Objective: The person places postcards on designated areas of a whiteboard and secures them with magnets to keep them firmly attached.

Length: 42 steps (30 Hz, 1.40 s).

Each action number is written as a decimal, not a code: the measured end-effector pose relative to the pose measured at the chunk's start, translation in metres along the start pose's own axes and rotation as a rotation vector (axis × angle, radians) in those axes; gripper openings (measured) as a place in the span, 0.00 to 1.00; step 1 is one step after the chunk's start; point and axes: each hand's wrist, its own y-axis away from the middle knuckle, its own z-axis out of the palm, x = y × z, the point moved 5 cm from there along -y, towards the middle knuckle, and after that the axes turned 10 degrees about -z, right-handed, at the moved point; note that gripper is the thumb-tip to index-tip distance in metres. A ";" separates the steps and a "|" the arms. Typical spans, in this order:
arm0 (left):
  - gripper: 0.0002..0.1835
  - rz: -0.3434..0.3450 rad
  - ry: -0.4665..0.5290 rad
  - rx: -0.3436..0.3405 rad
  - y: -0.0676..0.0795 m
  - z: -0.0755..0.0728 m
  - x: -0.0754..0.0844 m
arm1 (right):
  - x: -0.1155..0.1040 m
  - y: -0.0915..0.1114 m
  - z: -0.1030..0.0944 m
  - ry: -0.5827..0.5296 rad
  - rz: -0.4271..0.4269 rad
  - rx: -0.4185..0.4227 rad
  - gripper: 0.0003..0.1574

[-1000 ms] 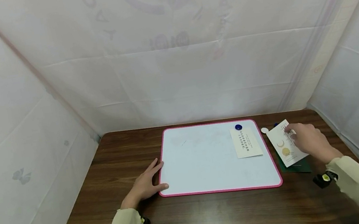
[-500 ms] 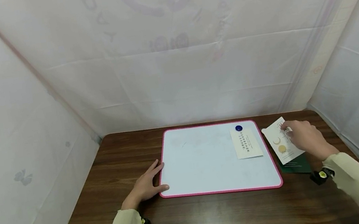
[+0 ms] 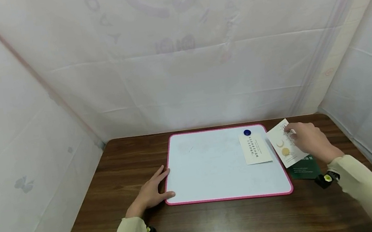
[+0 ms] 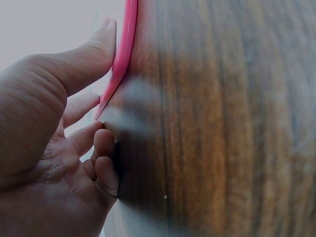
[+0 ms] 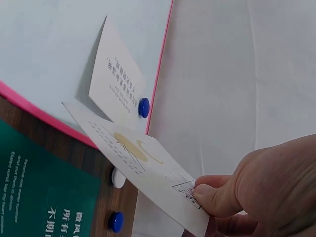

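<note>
My right hand [image 3: 310, 141] pinches a white card [image 3: 284, 147] with a yellow circle and crescent, thumb on its printed face. In the right wrist view this card [image 5: 133, 153] is lifted and tilted, its far corner overlapping the board's pink edge. My left hand [image 3: 150, 191] rests at the left edge of a pink-rimmed whiteboard [image 3: 212, 168], fingers spread, thumb on the rim. On the board's right side a blue round magnet [image 3: 247, 132] sits at the top of a pale card [image 3: 255, 149] with printed text; the card's lower end stands off the board.
A dark green card [image 3: 306, 170] with white print lies on the wooden table [image 3: 217, 227], right of the board. Beside it the right wrist view shows a white magnet [image 5: 118, 178] and a blue magnet [image 5: 116, 222]. White sheeting [image 3: 181, 84] hangs behind the table and at both sides.
My right hand has moved left with the white card, from over the green card to the board's right edge. More of the green card shows. The left hand stays in place.
</note>
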 end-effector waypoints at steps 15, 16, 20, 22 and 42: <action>0.47 0.007 0.008 0.003 0.002 0.000 0.001 | -0.015 -0.011 0.006 -0.008 -0.007 -0.001 0.21; 0.47 0.006 0.008 0.003 0.002 0.000 0.001 | -0.016 -0.012 0.007 -0.011 -0.009 -0.001 0.21; 0.47 -0.001 0.008 0.003 0.002 -0.001 0.002 | -0.021 -0.016 0.010 -0.021 -0.018 -0.004 0.20; 0.47 -0.004 0.006 0.003 0.002 -0.001 0.002 | -0.024 -0.019 0.011 -0.026 -0.021 -0.004 0.20; 0.47 -0.003 0.003 0.007 -0.001 -0.001 0.003 | -0.049 -0.041 0.021 -0.039 -0.045 0.010 0.18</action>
